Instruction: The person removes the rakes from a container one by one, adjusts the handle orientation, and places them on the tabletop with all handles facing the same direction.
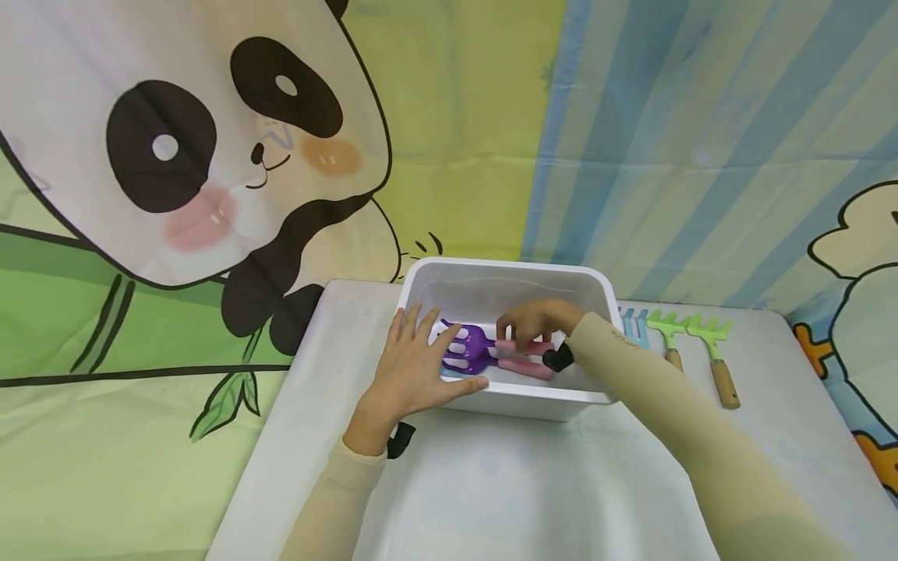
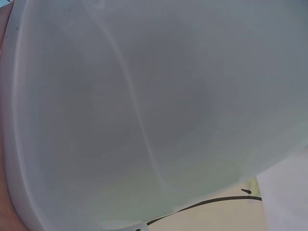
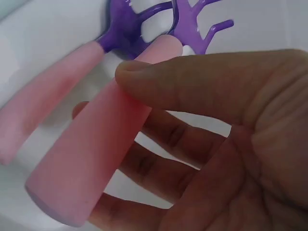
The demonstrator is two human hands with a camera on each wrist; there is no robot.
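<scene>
Inside a white plastic bin [image 1: 533,403], two purple garden hand forks with pink handles lie side by side. My right hand [image 1: 536,318] reaches into the bin and pinches the pink handle of the farther hand fork [image 3: 91,154] between thumb and fingers. Nearer the front wall lies the other hand fork [image 1: 525,368], apart from the fingers. With fingers spread, my left hand [image 1: 410,372] rests over the bin's left front corner, its thumb along the front rim. The left wrist view is mostly filled by the bin's wall [image 2: 159,106].
Right of the bin, two green hand rakes [image 1: 722,374] with wooden handles lie on the white table [image 1: 484,483], beside a light blue rake head [image 1: 636,327] whose lower part is hidden. A bit of light blue [image 1: 452,372] shows under the purple heads. A printed cloth [image 1: 456,117] hangs behind.
</scene>
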